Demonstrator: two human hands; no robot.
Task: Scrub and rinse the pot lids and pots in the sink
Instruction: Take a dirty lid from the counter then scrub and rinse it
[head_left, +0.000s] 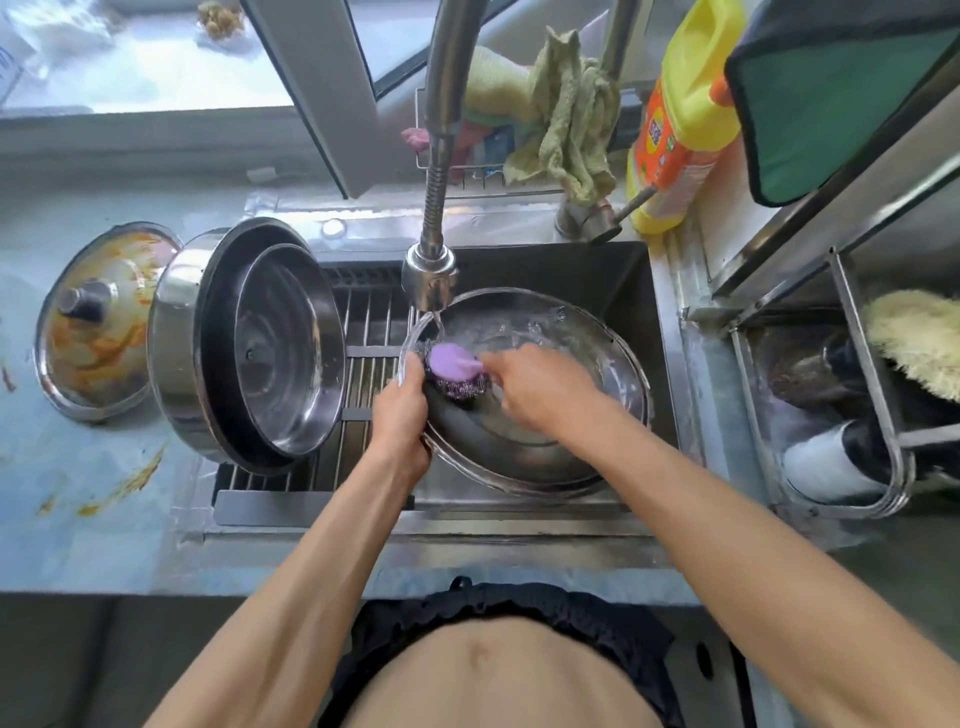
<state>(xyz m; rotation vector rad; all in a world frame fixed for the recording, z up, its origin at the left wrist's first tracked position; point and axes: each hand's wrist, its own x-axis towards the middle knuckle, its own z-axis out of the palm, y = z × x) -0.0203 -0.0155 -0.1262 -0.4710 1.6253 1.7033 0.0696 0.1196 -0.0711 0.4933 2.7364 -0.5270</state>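
Fingers (415, 370) of the left hand (402, 402) curl around the rim of the round glass pot lid (545, 431) in the steel sink (631, 270); the right hand (540, 384) grips the purple-handled steel-wool scrubber (454, 371) under the running faucet (431, 275).

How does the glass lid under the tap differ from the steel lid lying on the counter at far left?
The clear glass lid is in the sink under running water, gripped at its rim by the left hand; the steel lid with a knob lies untouched on the counter. The glass lid looks rinsed; the steel lid is smeared with orange residue. Both are round.
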